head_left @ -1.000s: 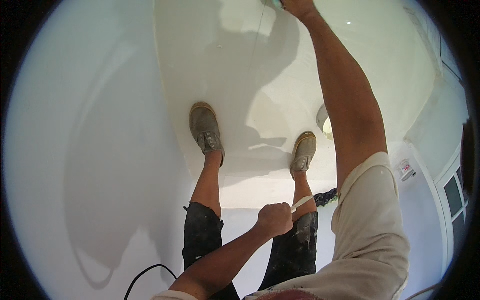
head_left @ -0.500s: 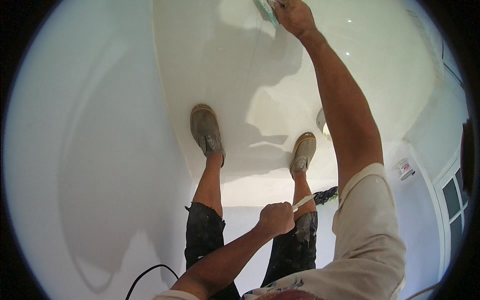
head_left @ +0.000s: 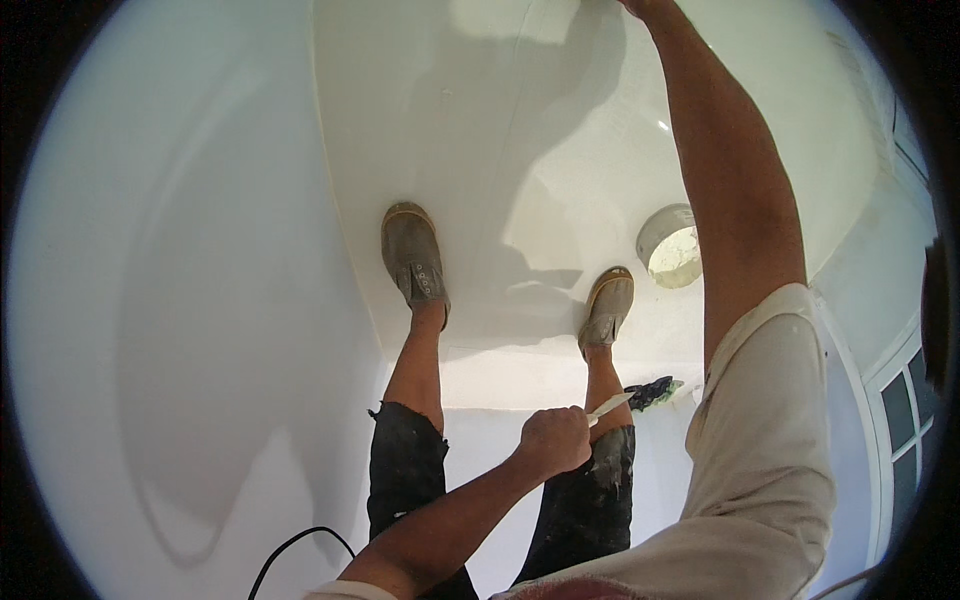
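Presently, left hand [head_left: 553,440] fingers grip a pale scraper [head_left: 610,405]; right hand [head_left: 640,5] runs off-frame, its fingers' state indeterminable; smoothing underway, next stroke needs steady reach.

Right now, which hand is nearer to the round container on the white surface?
Left. The left hand is closed around a pale tool, below and left of the round container. The right hand reaches up at the picture's top edge, farther away.

Left hand [head_left: 553,440] before the legs, bucket [head_left: 670,245] right of shoes [head_left: 414,255]

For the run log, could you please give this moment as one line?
left hand: grips putty knife | right hand: raised, mostly out of frame | tub by shoe
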Motion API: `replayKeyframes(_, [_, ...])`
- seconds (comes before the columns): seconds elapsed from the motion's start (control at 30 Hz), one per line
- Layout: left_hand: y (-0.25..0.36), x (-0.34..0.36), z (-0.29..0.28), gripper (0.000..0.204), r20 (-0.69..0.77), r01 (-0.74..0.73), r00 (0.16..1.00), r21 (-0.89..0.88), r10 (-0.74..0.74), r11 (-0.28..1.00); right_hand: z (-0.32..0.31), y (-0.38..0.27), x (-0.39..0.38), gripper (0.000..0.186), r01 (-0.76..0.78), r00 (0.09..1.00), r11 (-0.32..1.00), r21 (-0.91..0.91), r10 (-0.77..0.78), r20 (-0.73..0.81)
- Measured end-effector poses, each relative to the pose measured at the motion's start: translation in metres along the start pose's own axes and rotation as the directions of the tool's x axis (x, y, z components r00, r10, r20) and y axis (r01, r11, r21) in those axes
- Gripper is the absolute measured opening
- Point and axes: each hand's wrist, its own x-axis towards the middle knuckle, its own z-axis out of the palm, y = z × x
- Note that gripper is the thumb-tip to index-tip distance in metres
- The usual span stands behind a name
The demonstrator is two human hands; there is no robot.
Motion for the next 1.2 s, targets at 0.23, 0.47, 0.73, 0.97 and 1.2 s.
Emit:
replayKeyframes(0.23, [0.002, -0.004, -0.004, 0.026, 0.006, -0.014, 1.000, 0.035, 0.014, 0.999, 0.025, -0.031, -0.055, 0.039, 0.357, 0.907, 0.930, -0.084, -0.324, 0.269])
replayKeyframes(0.47, [0.005, 0.002, 0.002, 0.025, 0.016, 0.032, 0.999, 0.044, -0.033, 0.999, 0.111, 0.034, -0.175, 0.035, 0.292, 0.827, 0.947, -0.132, -0.181, 0.532])
replayKeyframes(0.73, [0.001, 0.002, 0.006, 0.023, -0.041, 0.015, 0.999, 0.085, -0.012, 0.996, 0.080, 0.035, -0.157, 0.032, 0.294, 0.928, 0.935, -0.197, -0.230, 0.293])
replayKeyframes(0.97, [0.002, -0.002, 0.005, 0.025, -0.032, 0.037, 0.999, 0.068, -0.035, 0.997, 0.029, -0.019, -0.060, 0.031, 0.067, 0.961, 0.996, 0.059, -0.080, 0.266])
replayKeyframes(1.2, [-0.006, -0.003, 0.003, 0.027, -0.059, 0.030, 0.998, 0.117, -0.023, 0.993, 0.150, 0.050, -0.245, 0.034, 0.322, 0.733, 0.933, -0.158, -0.141, 0.665])
